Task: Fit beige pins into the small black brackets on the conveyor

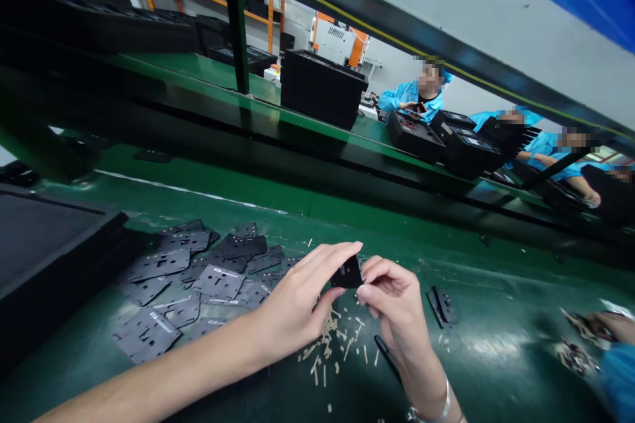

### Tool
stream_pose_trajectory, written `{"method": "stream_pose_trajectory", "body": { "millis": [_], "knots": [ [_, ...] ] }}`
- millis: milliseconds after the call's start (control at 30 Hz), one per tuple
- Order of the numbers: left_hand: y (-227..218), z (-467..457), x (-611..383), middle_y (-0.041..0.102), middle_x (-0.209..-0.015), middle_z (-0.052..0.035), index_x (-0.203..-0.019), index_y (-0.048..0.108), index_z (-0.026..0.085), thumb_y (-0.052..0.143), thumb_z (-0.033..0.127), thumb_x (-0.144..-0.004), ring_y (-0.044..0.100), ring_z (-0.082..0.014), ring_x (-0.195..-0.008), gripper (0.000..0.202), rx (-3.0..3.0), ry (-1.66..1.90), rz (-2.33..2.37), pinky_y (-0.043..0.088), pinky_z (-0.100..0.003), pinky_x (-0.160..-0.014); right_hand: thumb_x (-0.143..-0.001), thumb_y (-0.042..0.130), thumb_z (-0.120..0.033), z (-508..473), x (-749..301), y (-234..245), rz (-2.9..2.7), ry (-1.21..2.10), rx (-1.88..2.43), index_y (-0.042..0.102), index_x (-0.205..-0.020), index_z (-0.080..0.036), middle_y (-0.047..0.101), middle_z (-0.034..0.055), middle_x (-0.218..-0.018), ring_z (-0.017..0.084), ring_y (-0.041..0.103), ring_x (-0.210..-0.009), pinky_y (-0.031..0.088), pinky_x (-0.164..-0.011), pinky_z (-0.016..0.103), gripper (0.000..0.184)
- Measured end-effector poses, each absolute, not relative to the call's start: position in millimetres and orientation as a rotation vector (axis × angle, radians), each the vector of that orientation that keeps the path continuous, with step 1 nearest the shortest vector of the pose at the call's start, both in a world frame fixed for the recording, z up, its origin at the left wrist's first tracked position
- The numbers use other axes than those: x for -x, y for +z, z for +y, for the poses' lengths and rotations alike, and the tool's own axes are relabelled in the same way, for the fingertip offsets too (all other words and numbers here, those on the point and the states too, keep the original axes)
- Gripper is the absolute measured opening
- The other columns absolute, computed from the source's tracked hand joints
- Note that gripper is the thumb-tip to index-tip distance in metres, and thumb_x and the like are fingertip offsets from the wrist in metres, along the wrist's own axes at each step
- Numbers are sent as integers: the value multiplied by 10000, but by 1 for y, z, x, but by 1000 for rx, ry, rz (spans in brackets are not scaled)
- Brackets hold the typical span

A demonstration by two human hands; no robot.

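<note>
My left hand [302, 301] and my right hand [397, 304] meet above the green work surface [496, 317], both pinching a small black flat piece [347, 272] between fingertips. Left of my hands lies a heap of several dark grey flat die-cut sheets [198, 277]. Small pale strips [332, 344] are scattered on the surface below my hands. A small stack of black pieces [442, 306] lies just right of my right hand. A silver bracelet [436, 410] circles my right wrist.
A black tray stack [44, 244] stands at the left. Beyond a green conveyor [208, 89] with black boxes [322, 86], people in blue coats [414, 96] work. Another person's hand [602, 327] rests at the right edge by small parts.
</note>
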State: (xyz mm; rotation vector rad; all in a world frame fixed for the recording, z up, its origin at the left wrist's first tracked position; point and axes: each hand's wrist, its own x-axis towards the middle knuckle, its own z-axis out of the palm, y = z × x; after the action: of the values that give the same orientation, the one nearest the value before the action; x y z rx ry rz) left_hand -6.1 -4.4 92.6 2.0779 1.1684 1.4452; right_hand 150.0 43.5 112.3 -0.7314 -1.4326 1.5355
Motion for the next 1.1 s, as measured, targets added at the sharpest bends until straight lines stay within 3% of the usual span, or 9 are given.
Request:
{"method": "stream_pose_trajectory", "body": {
  "millis": [433,600,733,867,1000,1100],
  "knots": [
    [90,3,15,464,-1324,-157,-1368,317,73,385,-113,-743,420,-256,-1180,656,-2563,1421,1278,461,-425,-945,-616,758,-242,49,-152,114,-1279,1922,788,562,-652,-169,656,9,-545,55,487,-349,211,-304,133,213],
    [100,-2,22,475,-1330,-162,-1337,364,61,377,-67,-792,440,-270,-1167,560,-2785,1280,1260,488,-403,-908,-629,725,-287,55,-153,110,-1395,1979,775,578,-630,-158,612,-5,-497,56,446,-310,211,-301,162,195],
    [107,-3,24,507,-1311,-138,-1331,379,104,376,14,-853,484,-246,-1135,486,-2989,1034,1149,511,-348,-867,-659,681,-356,69,-157,101,-1590,1663,915,592,-609,-166,517,-42,-467,67,422,-367,275,-352,186,215],
    [89,39,33,502,-1304,-123,-1364,344,153,399,-21,-804,488,-248,-1138,589,-2685,871,1576,504,-348,-850,-822,491,-354,89,-175,80,-2196,942,1340,652,-803,-178,654,19,-668,111,529,-505,377,-473,215,239],
    [63,107,52,572,-1184,-144,-1292,459,129,483,-35,-741,513,-288,-1101,575,-2259,809,1912,483,-382,-842,-720,565,-162,95,-194,56,-2400,742,1482,685,-673,-209,664,6,-622,141,567,-570,371,-547,231,138],
    [55,140,65,509,-1278,-161,-1307,443,120,532,-45,-719,437,-313,-1180,617,-2174,889,1941,445,-404,-888,-694,594,-132,93,-198,46,-2501,650,1515,692,-732,-243,680,-11,-699,143,589,-640,360,-588,227,153]
  ]
}}
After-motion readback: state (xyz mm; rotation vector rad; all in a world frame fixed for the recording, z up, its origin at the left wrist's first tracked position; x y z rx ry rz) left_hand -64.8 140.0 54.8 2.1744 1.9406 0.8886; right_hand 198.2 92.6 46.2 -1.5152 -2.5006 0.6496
